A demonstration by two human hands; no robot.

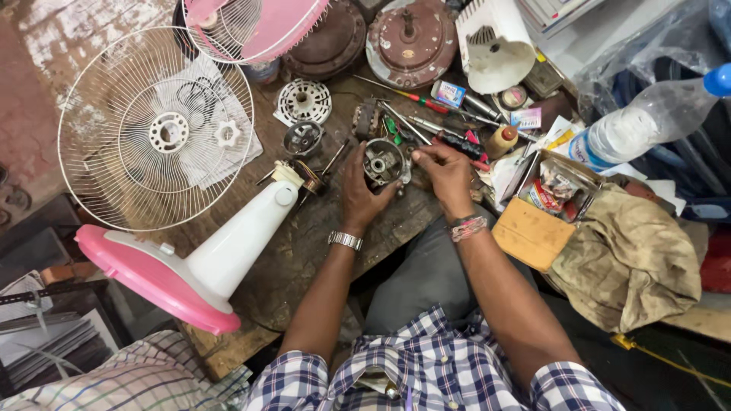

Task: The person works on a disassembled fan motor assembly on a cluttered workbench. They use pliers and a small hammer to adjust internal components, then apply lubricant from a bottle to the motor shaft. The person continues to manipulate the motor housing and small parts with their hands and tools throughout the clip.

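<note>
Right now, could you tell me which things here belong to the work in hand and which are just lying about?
In hand:
left hand holding motor housing
right hand at its edge

Lying about:
wire guard
fan stand
screwdrivers
water bottle
cloth
small glue bottle

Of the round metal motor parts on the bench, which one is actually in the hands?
The small grey motor housing, gripped by the left hand and touched by the right hand. The two large rusty-brown motor casings lie untouched at the far edge.

a worn, stained wooden workbench (304,259) stands on reddish, patchy floor (30,114) in daylight.
</note>
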